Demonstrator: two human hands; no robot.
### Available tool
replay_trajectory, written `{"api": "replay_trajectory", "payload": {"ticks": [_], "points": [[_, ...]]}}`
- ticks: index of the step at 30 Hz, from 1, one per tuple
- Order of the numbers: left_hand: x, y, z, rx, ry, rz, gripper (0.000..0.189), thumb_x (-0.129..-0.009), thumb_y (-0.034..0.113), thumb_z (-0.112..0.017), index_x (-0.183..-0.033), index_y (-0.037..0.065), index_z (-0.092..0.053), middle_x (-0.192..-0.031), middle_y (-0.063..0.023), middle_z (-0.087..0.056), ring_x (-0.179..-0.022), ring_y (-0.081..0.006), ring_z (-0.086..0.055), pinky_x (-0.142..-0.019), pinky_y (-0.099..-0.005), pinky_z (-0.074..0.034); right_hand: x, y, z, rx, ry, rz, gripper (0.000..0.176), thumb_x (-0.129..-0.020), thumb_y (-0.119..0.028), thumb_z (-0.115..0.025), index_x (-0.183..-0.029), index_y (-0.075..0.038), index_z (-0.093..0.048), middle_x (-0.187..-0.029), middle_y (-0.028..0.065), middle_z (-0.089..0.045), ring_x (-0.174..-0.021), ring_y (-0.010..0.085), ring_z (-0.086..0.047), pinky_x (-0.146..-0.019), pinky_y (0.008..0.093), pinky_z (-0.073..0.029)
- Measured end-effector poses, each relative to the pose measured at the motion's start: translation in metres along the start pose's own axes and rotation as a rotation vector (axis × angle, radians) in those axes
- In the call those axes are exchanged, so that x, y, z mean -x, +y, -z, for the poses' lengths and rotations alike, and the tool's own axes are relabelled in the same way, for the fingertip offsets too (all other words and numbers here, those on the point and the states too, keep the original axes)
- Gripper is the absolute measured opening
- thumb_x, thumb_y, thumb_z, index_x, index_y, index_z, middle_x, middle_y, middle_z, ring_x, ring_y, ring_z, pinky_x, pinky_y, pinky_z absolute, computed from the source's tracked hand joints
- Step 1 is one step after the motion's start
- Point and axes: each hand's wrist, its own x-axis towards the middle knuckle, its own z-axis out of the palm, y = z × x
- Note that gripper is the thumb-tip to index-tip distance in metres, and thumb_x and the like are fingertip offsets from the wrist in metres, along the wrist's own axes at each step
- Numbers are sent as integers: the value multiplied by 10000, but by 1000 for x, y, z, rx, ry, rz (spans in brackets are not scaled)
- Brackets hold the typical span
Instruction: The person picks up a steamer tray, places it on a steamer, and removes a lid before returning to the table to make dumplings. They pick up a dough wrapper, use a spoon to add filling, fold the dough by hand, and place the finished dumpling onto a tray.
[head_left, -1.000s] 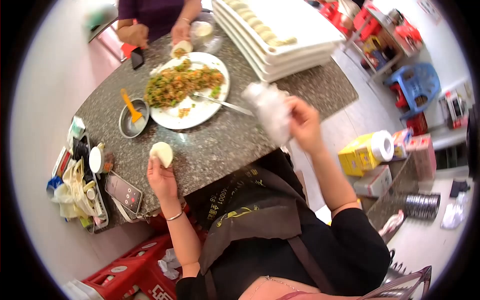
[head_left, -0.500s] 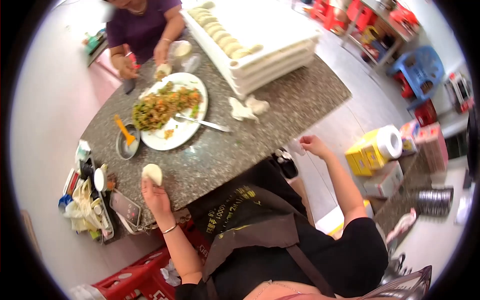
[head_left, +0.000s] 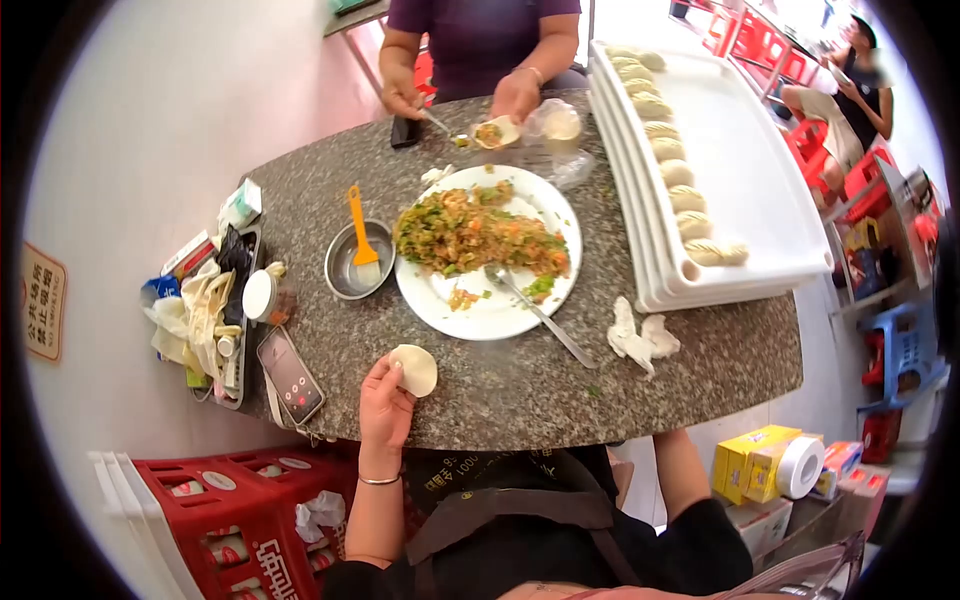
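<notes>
My left hand (head_left: 387, 408) pinches a round, pale dumpling wrapper (head_left: 416, 371) above the near edge of the stone table (head_left: 480, 400). My right forearm (head_left: 681, 468) reaches under the table edge, which hides the hand. Beyond the wrapper lies a white plate (head_left: 440, 312) with chopped orange and green filling (head_left: 480, 235). A metal spoon (head_left: 545, 322) rests on the plate, its handle over the rim. Left of it stands a small metal bowl (head_left: 345, 282) with an orange brush (head_left: 360, 235).
Across the table a person (head_left: 480, 50) holds a spoon and a filled wrapper (head_left: 495, 133). Stacked white trays (head_left: 740, 170) carry a row of dumplings (head_left: 680, 172). Crumpled tissue (head_left: 642, 338), a phone (head_left: 291, 375) and a cluttered tray (head_left: 240, 370) are nearby. Red crates (head_left: 235, 515) stand below left.
The view has turned, so the table sits more squarely. My right hand, earlier beside the table with a thin whitish piece, is now hidden under the edge. My left hand keeps the wrapper.
</notes>
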Motion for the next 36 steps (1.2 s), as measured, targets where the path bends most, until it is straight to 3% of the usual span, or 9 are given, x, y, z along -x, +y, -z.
{"api": "replay_trajectory", "payload": {"ticks": [3,4,6,14,20,23,26,31,36], "points": [[-5,3,-10,12,-11,-3,213,-944,110,-542,-1119,-7,-578,-1038,-84,-653,-934,-165,-643,-824,-311,-534,61,-1,62,-149,-187,376,314,-851,-247,-635,-1084,-38,-656,-994,104,-680,-909,231,-627,-855,336,-476],[-7,3,-13,6,-41,7,205,-945,107,-543,-1112,-7,-574,-1033,-82,-652,-923,-160,-642,-815,-308,-533,75,-27,99,194,-433,499,367,-870,-272,-641,-1165,-53,-631,-1068,104,-667,-969,226,-633,-909,324,-467],[-11,1,-10,13,-127,50,183,-944,94,-547,-1103,4,-565,-1017,-76,-653,-893,-145,-637,-799,-299,-529,83,-159,195,-203,-1039,-26,352,-896,-238,-605,-1164,-10,-611,-1136,134,-639,-1006,244,-631,-904,359,-476],[-6,3,-32,38,-273,87,244,-932,74,-581,-1161,-7,-560,-959,-67,-675,-846,-127,-646,-769,-258,-527,76,-379,176,-943,-626,257,449,-855,-78,-624,-1272,25,-492,-1163,137,-589,-1067,201,-579,-958,353,-440],[6,19,-17,-88,-244,-118,349,-928,69,-590,-1254,-16,-499,-1121,-126,-640,-990,-152,-623,-829,-257,-504,69,-466,91,-707,-733,499,286,-797,-66,-708,-1067,-15,-631,-1000,88,-649,-965,203,-620,-859,314,-480],[1,27,-4,-114,-167,-121,404,-953,144,-565,-1304,-12,-442,-1236,-163,-575,-1089,-204,-598,-876,-308,-504,68,-486,96,-534,-434,724,163,-774,-63,-714,-928,-39,-664,-962,84,-644,-942,231,-620,-827,342,-480],[-3,32,-3,412,-353,348,362,-991,219,-479,-1265,-16,-476,-1176,-148,-606,-1064,-235,-622,-898,-363,-526,68,-493,100,-235,-449,1169,244,-743,-118,-748,-963,-55,-663,-970,82,-639,-961,264,-603,-852,387,-467],[-11,21,2,222,-226,208,254,-985,163,-482,-1135,-22,-571,-1058,-108,-656,-944,-191,-661,-825,-334,-561,51,-453,132,-109,-109,824,332,-760,-116,-744,-1069,-43,-647,-1059,123,-610,-977,294,-599,-872,364,-477],[-15,12,9,266,-249,258,263,-983,158,-484,-1158,-24,-560,-1064,-101,-654,-945,-183,-660,-828,-328,-557,45,-416,125,14,-197,502,277,-828,-112,-670,-1094,-44,-632,-1011,177,-603,-922,336,-604,-772,401,-484]]}}
